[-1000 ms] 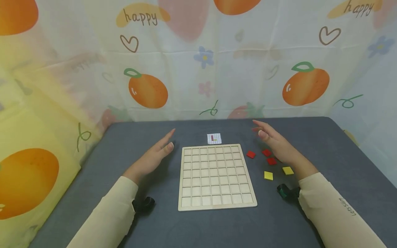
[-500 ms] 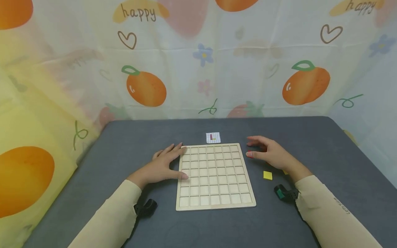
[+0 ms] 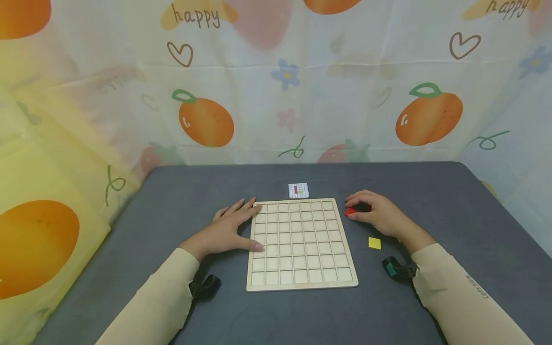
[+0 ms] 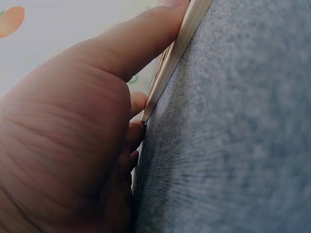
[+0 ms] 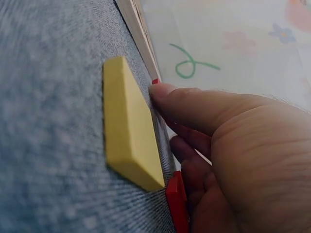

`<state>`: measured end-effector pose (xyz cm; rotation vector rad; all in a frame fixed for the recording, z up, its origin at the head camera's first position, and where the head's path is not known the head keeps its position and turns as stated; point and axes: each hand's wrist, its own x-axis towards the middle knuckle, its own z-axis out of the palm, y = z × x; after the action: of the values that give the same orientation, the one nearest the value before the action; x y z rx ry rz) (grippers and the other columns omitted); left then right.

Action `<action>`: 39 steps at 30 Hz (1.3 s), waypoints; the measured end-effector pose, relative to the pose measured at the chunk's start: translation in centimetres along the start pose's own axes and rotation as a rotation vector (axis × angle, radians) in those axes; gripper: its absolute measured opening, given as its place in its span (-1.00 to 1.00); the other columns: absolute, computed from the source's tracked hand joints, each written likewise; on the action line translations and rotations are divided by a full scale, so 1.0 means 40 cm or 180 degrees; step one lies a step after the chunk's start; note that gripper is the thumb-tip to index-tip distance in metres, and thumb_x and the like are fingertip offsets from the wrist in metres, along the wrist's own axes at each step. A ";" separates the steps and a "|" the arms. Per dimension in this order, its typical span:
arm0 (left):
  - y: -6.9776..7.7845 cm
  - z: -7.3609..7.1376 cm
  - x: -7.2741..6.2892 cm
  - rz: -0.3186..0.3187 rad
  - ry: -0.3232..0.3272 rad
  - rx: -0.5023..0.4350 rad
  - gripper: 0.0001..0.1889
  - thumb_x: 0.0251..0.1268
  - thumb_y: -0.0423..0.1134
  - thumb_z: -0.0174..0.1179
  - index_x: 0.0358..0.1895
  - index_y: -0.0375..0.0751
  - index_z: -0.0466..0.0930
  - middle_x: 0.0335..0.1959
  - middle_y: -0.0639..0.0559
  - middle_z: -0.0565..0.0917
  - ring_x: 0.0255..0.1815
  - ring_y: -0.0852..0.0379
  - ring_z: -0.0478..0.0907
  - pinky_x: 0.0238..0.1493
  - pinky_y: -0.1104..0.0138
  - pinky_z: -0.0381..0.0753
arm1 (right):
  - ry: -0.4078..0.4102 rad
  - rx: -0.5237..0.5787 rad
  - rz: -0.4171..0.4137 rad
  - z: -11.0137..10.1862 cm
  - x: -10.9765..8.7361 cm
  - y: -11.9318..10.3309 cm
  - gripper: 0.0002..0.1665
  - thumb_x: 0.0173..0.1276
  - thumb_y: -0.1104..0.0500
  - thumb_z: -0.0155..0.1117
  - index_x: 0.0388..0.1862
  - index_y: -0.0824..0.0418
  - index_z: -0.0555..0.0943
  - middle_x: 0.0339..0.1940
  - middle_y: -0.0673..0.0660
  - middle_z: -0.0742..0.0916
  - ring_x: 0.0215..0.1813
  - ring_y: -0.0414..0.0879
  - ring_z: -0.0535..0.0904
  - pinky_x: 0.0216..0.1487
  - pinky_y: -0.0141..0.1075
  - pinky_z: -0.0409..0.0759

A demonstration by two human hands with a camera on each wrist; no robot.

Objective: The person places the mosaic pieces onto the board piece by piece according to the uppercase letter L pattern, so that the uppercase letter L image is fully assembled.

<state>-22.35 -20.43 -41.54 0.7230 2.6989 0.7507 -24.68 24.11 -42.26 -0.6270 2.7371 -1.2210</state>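
A wooden grid board lies flat on the grey table, its cells bare. My left hand rests on its left edge, thumb and fingers spread over the rim; the left wrist view shows the thumb across the board's side. Just off the board's right edge, my right hand pinches a red square tile between thumb and fingers. In the right wrist view only a corner of that tile shows past the thumb tip. Another red tile lies below the curled fingers there.
A yellow tile lies right of the board, and a second yellow one is mostly hidden under the right wrist. A small printed grid card sits behind the board. Behind the table hangs a fruit-print curtain.
My left hand has come down onto the board's left edge. My right hand has lowered and moved left to the red tile, where its thumb and fingers have closed.
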 end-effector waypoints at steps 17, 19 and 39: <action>-0.003 0.001 -0.004 -0.0021 -0.0034 -0.0051 0.24 0.18 0.48 0.49 0.82 0.07 0.08 0.82 0.01 -0.11 0.80 -0.12 -0.33 0.59 -0.28 -0.38 | 0.0552 0.0077 0.0113 0.020 0.002 -0.004 -0.77 0.52 0.23 0.53 0.09 0.22 0.79 -0.01 0.10 0.80 0.05 0.08 0.71 0.14 0.07 0.63; -0.003 0.001 -0.004 -0.0006 -0.0037 -0.0053 0.23 0.19 0.48 0.48 0.82 0.07 0.08 0.82 0.01 -0.11 0.80 -0.13 -0.33 0.59 -0.28 -0.37 | 0.0628 0.0088 0.0104 0.025 0.003 -0.007 -0.77 0.52 0.23 0.54 0.09 0.24 0.79 -0.01 0.10 0.80 0.00 0.05 0.71 0.08 -0.02 0.64; 0.001 0.003 -0.002 -0.0016 0.0046 -0.0043 0.23 0.18 0.49 0.48 0.81 0.06 0.09 0.82 0.02 -0.09 0.80 -0.12 -0.31 0.59 -0.27 -0.36 | 0.0408 0.0735 -0.0088 0.096 0.020 -0.174 -0.81 0.54 0.25 0.50 0.05 0.26 0.76 -0.19 0.08 0.80 -0.17 0.14 0.72 -0.20 -0.15 0.68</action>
<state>-22.24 -20.39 -41.61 0.7100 2.7049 0.7754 -22.18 16.97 -39.74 -0.5813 2.6356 -1.6061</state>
